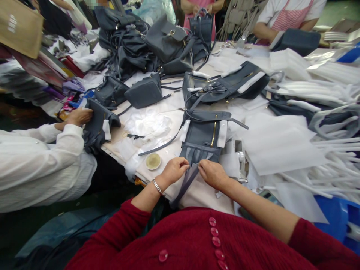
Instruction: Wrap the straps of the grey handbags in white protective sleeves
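Observation:
A dark blue-grey backpack (201,132) lies flat on the table in front of me, its gold zipper (214,129) facing up. White foam wraps (222,134) cover parts at its sides. From its near end a strap (185,185) in a thin translucent covering runs toward me over the table edge. My left hand (174,170), a silver bangle on its wrist, is closed with fingertips pinched at the strap's left side. Opposite it, my right hand (212,173) is closed too, pinching the strap's covering. The exact grip points are partly hidden by my fingers.
A small round dish (153,161) stands near the table's front edge. White foam sheets (278,142) and foam tubes (337,161) crowd the right. More dark bags (168,41) pile up behind. A co-worker's hand (80,117) holds a bag at left; others work across the table.

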Motion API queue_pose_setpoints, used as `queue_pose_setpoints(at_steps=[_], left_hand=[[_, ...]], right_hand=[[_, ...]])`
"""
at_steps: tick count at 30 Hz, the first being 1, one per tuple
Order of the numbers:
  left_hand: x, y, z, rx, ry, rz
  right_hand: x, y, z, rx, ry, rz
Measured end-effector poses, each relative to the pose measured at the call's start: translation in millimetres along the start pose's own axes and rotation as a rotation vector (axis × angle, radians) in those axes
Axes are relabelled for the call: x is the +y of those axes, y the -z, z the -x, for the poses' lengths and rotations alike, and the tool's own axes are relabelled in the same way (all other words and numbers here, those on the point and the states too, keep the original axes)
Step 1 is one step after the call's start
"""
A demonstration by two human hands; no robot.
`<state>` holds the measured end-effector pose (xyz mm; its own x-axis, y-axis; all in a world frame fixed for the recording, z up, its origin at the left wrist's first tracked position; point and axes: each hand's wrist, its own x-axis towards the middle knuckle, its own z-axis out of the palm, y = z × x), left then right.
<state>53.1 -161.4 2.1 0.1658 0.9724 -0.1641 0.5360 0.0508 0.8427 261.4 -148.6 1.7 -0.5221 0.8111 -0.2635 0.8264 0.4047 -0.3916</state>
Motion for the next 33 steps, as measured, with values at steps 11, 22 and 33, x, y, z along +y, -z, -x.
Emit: queue_pose_setpoints(at_steps=[11, 22, 33], left_hand=[[1.6, 10.6, -53.7, -0.045, -0.067, -0.128], [-9.0, -27.5, -131.5, 0.068, 0.107, -0.082], [-13.9, -30.1, -86.0, 0.321, 0.041, 0.111]], right_hand=[[11.1, 22.7, -22.9, -0.069, -0.069, 0.107], [25.4, 31.5, -79.7, -0.132, -0.236, 0.152], [47.9, 20.4, -87.8, 0.003, -0.317, 0.142]])
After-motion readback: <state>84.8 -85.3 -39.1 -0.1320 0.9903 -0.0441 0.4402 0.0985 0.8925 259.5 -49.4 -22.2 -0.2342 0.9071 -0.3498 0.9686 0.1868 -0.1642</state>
